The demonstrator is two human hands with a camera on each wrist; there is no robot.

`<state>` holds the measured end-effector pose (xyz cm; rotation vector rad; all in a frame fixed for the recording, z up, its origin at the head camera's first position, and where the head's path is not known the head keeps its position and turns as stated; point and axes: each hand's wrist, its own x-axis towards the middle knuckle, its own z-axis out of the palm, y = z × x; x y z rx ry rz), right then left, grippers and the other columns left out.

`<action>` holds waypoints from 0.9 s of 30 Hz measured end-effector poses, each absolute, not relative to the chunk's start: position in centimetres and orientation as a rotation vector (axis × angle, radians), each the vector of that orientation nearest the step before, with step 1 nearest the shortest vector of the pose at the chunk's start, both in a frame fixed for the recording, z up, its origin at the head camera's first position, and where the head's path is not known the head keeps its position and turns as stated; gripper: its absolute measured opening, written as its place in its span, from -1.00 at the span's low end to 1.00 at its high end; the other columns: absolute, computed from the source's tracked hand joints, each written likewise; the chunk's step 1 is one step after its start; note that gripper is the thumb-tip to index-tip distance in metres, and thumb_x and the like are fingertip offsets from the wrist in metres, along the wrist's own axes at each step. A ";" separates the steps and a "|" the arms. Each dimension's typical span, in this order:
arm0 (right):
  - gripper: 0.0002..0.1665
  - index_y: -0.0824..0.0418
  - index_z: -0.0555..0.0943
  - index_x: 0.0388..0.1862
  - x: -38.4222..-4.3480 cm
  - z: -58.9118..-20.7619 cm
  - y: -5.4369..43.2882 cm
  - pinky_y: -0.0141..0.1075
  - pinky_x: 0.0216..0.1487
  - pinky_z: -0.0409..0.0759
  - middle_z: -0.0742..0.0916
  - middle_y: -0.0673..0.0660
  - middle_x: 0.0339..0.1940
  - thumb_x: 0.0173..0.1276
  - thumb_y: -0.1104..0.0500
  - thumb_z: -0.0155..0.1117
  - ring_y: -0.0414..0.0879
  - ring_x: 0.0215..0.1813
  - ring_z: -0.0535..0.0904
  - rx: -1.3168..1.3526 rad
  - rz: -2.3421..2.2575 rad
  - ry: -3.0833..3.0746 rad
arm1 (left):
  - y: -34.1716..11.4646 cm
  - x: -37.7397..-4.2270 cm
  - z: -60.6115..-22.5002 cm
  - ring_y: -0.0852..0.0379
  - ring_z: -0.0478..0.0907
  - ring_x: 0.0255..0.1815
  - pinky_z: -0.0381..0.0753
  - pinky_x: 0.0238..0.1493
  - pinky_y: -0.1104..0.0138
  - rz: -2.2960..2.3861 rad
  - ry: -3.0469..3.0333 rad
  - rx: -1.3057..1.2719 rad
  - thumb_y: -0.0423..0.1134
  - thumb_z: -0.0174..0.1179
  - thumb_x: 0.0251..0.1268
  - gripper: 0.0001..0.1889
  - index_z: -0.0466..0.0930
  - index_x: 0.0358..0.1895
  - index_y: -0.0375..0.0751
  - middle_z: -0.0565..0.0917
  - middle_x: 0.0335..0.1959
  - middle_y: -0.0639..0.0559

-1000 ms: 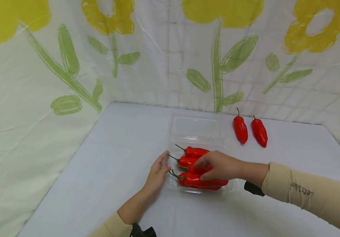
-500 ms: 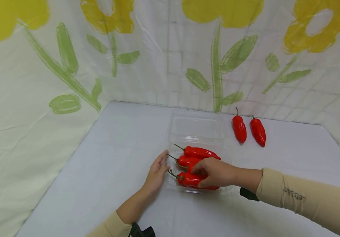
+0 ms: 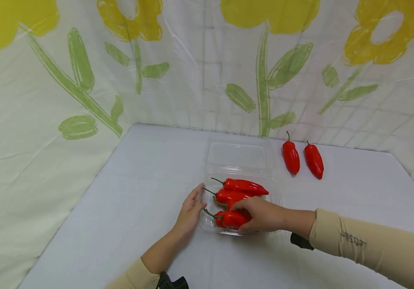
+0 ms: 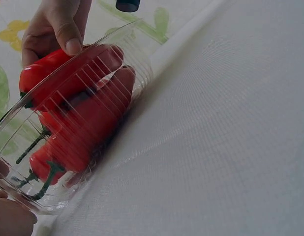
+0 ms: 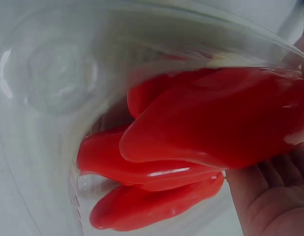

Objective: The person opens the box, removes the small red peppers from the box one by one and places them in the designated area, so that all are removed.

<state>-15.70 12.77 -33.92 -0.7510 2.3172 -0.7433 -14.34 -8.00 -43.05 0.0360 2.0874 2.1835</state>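
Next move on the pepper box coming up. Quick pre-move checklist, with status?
1. Right-hand grip on the front pepper: ok, thumb and fingers around it.
2. Left hand against the box: ok, touching its left side.
3. Lid folded back: ok.
4. All peppers in the box: not ok; left loose pepper and right loose pepper lie on the table.
5. Held pepper settled in place: cannot tell, the grip hides part of it.

Inverted "Letsslim" on right sleeve
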 end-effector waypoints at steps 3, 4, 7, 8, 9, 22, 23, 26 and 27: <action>-0.48 0.08 0.60 0.00 -15.8 -33.9 12.8 -0.23 -0.16 0.67 0.65 -0.04 -0.11 -0.01 0.13 0.48 -0.08 0.02 0.45 -0.756 -0.747 2.309 | -8.0 -14.3 -43.1 -0.10 -0.12 0.52 -0.12 0.49 0.06 2.189 2.087 0.039 -0.54 -0.18 0.21 -0.39 0.05 0.40 -0.42 0.07 0.47 -0.24; -0.48 0.07 0.60 0.01 -15.8 -33.9 12.8 -0.24 -0.17 0.67 0.65 -0.04 -0.10 -0.01 0.12 0.48 -0.07 0.03 0.45 -0.757 -0.749 2.306 | -8.0 -14.3 -43.1 -0.10 -0.12 0.52 -0.12 0.49 0.07 2.190 2.085 0.041 -0.54 -0.18 0.20 -0.39 0.05 0.40 -0.41 0.07 0.47 -0.24; -0.45 0.03 0.60 0.05 -15.8 -33.9 12.8 -0.27 -0.19 0.66 0.66 -0.04 -0.08 0.01 0.05 0.46 -0.06 0.06 0.44 -0.768 -0.766 2.299 | -8.0 -14.3 -43.1 -0.10 -0.12 0.52 -0.11 0.49 0.07 2.193 2.082 0.054 -0.54 -0.19 0.21 -0.39 0.04 0.40 -0.42 0.07 0.47 -0.25; -0.44 0.02 0.60 0.07 -15.8 -33.8 12.9 -0.28 -0.20 0.66 0.66 -0.05 -0.07 0.02 0.03 0.45 -0.06 0.06 0.44 -0.770 -0.773 2.294 | -8.0 -14.3 -43.1 -0.10 -0.12 0.52 -0.11 0.49 0.08 2.193 2.085 0.058 -0.54 -0.19 0.21 -0.39 0.04 0.40 -0.42 0.07 0.47 -0.25; -0.44 0.00 0.60 0.08 -15.8 -33.8 12.9 -0.30 -0.20 0.65 0.66 -0.05 -0.06 0.03 0.01 0.44 -0.06 0.07 0.43 -0.773 -0.782 2.287 | -8.0 -14.3 -43.1 -0.10 -0.12 0.52 -0.10 0.48 0.08 2.192 2.085 0.063 -0.54 -0.19 0.22 -0.39 0.03 0.40 -0.42 0.07 0.47 -0.25; -0.38 0.02 0.52 0.21 -16.0 -33.5 13.9 -0.30 -0.17 0.67 0.67 0.01 0.01 0.15 -0.06 0.34 -0.04 0.10 0.45 -0.757 -0.866 2.292 | -8.1 -14.2 -42.9 -0.10 -0.12 0.52 -0.08 0.47 0.07 2.151 2.109 0.054 -0.53 -0.20 0.25 -0.40 0.02 0.41 -0.40 0.05 0.48 -0.23; -0.38 0.03 0.51 0.22 -16.0 -33.3 13.9 -0.30 -0.16 0.67 0.66 0.01 0.02 0.15 -0.05 0.33 -0.03 0.11 0.44 -0.771 -0.864 2.285 | -8.1 -14.3 -42.9 -0.10 -0.12 0.52 -0.08 0.47 0.07 2.147 2.113 0.052 -0.53 -0.20 0.25 -0.40 0.02 0.41 -0.40 0.05 0.48 -0.23; -0.38 0.06 0.50 0.23 -16.0 -32.9 14.1 -0.30 -0.14 0.67 0.64 0.03 0.05 0.16 0.00 0.34 -0.01 0.15 0.42 -0.808 -0.856 2.276 | -8.1 -14.3 -42.9 -0.10 -0.12 0.52 -0.09 0.47 0.06 2.147 2.107 0.051 -0.52 -0.21 0.26 -0.40 0.01 0.42 -0.39 0.05 0.48 -0.23; -0.37 0.07 0.49 0.24 -16.0 -32.8 14.2 -0.29 -0.14 0.67 0.63 0.03 0.06 0.16 0.03 0.34 0.00 0.15 0.41 -0.806 -0.851 2.277 | -8.1 -14.3 -42.9 -0.10 -0.13 0.52 -0.09 0.48 0.06 2.150 2.103 0.050 -0.52 -0.21 0.26 -0.40 0.01 0.42 -0.39 0.04 0.48 -0.22</action>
